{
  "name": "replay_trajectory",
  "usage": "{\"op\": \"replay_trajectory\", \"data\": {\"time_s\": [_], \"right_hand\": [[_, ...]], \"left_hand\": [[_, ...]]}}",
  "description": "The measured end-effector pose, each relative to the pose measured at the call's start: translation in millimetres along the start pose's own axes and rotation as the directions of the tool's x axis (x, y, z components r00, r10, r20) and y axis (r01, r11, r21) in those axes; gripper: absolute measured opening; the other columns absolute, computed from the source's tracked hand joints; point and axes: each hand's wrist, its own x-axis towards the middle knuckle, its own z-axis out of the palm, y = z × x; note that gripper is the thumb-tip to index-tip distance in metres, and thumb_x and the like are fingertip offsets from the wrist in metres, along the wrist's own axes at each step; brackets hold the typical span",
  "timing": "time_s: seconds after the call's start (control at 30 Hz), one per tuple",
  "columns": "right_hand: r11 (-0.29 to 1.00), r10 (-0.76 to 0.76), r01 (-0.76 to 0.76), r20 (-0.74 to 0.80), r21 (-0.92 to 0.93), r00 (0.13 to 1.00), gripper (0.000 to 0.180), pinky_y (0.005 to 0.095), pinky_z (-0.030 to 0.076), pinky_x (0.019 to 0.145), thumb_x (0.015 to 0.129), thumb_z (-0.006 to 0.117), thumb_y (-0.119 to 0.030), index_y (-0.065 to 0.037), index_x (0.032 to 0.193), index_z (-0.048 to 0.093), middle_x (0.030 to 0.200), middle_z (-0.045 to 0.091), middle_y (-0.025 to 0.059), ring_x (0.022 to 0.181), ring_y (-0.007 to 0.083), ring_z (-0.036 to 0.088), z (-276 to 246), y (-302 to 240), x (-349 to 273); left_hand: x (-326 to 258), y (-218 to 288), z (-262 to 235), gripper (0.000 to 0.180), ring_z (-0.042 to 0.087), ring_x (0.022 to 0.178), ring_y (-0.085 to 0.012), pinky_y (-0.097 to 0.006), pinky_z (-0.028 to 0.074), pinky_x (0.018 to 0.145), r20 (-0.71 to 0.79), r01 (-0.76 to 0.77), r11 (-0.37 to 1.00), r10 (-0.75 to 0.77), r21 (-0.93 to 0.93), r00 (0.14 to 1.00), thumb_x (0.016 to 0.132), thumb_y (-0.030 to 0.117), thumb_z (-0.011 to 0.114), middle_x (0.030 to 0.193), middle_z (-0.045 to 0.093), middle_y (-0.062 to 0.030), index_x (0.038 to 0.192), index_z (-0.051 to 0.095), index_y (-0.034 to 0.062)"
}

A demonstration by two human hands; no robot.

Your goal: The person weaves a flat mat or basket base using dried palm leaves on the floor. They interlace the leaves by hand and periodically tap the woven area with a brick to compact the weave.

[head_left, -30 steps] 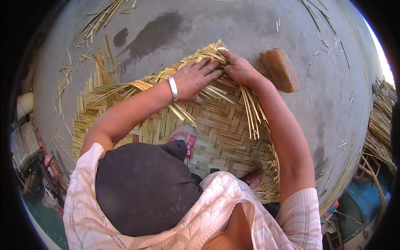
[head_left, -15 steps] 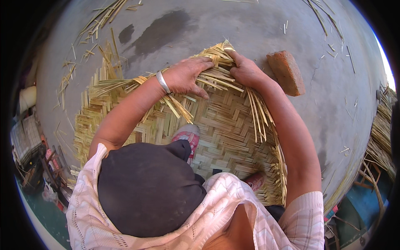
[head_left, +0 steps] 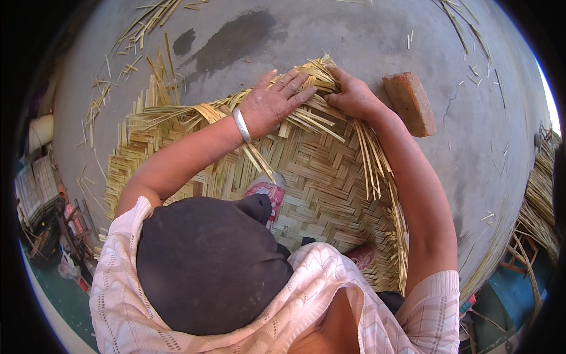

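A mat (head_left: 321,183) of flat yellow-green split strips, woven in a herringbone pattern, lies under my feet. Its far edge is folded over into a raised rim (head_left: 206,111), from which loose strip ends hang inward. My left hand (head_left: 274,105), with a silver bangle at the wrist, lies flat across this rim with its fingers stretched and slightly apart. At the far corner, my right hand (head_left: 354,97) grips the folded edge between thumb and fingers; part of the fingers is hidden. A bundle of strip ends (head_left: 371,162) hangs down beside my right forearm.
A reddish brick (head_left: 408,104) lies on the grey floor right of the mat. Upright unwoven strips (head_left: 162,76) stick out at its far left. Cut scraps (head_left: 156,20) litter the floor. A pile of long stalks (head_left: 537,197) lies at the far right; mixed household things crowd the left.
My left hand has turned and flattened, its fingers spreading over the rim and its thumb swinging away from the hanging strips. My right hand stays at the corner, shifted slightly.
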Motion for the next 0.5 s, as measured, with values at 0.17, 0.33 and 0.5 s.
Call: {"op": "replay_trajectory", "data": {"time_s": [0.17,0.33,0.5], "right_hand": [[1.000,-0.018,0.018,0.011,-0.024,1.000,0.066,0.0397,0.050,0.098,0.081,0.066,-0.017,-0.006,0.144,0.048,0.120,0.066,0.0248,0.113,0.0355,0.064,-0.9,1.7,1.4],[0.998,0.011,-0.008,0.048,-0.056,0.999,0.064,0.0398,0.049,0.099,0.082,0.063,-0.017,-0.006,0.144,0.049,0.121,0.066,0.0260,0.114,0.0361,0.064,-3.8,2.6,3.7],[0.999,0.026,-0.024,0.100,-0.023,0.995,0.064,0.0400,0.048,0.100,0.084,0.061,-0.019,-0.006,0.145,0.048,0.123,0.065,0.0263,0.116,0.0367,0.062,-8.4,3.6,6.4]], "left_hand": [[8.5,8.8,11.6,0.062,0.050,0.136,-0.0268,-0.048,0.037,0.111,-0.147,-0.081,0.996,0.075,-0.035,0.986,0.083,0.009,0.060,0.142,0.054,-0.0146,0.144,0.048,0.0084],[14.5,9.0,11.1,0.049,0.058,0.125,-0.0274,-0.042,0.043,0.104,-0.197,-0.065,0.994,0.048,-0.082,0.979,0.083,0.007,0.058,0.134,0.060,-0.0140,0.132,0.058,0.0039],[20.5,15.0,11.7,0.039,0.060,0.121,-0.0285,-0.041,0.047,0.101,-0.242,0.000,0.988,-0.038,-0.154,0.970,0.084,0.008,0.057,0.129,0.062,-0.0140,0.122,0.061,0.0036]]}}
